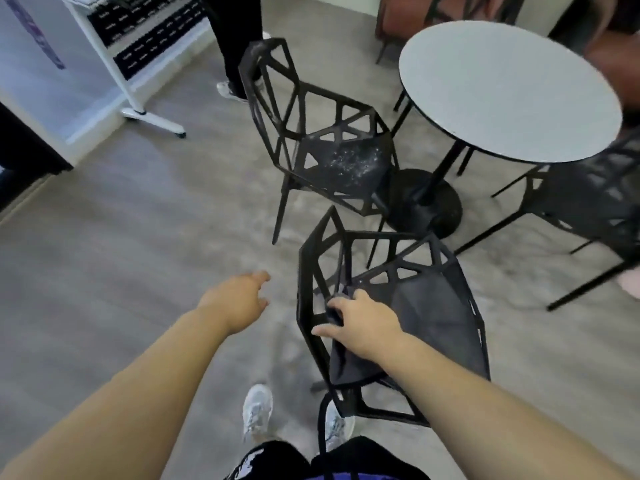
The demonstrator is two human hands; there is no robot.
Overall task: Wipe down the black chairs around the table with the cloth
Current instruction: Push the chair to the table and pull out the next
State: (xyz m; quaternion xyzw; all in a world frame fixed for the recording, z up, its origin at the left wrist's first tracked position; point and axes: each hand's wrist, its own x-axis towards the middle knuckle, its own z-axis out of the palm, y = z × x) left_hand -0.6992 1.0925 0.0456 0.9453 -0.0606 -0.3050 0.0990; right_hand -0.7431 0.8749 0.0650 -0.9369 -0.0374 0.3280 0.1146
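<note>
A black lattice chair (433,306) stands right in front of me, its back towards me. My right hand (363,323) grips a dark cloth (346,365) against the chair's back frame and the rear of its seat. My left hand (239,299) hovers in the air to the left of the chair, fingers relaxed, holding nothing. A second black chair (329,143) stands further off, its seat speckled with white dust. A third black chair (595,206) is at the right edge, partly cut off. They surround a round white table (502,88) on a black pedestal.
A person in dark trousers and white shoes (235,57) stands behind the far chair. A white wheeled stand (138,109) with black panels is at the upper left. Grey floor spreads out on the left. My own white shoes (256,410) are below the near chair.
</note>
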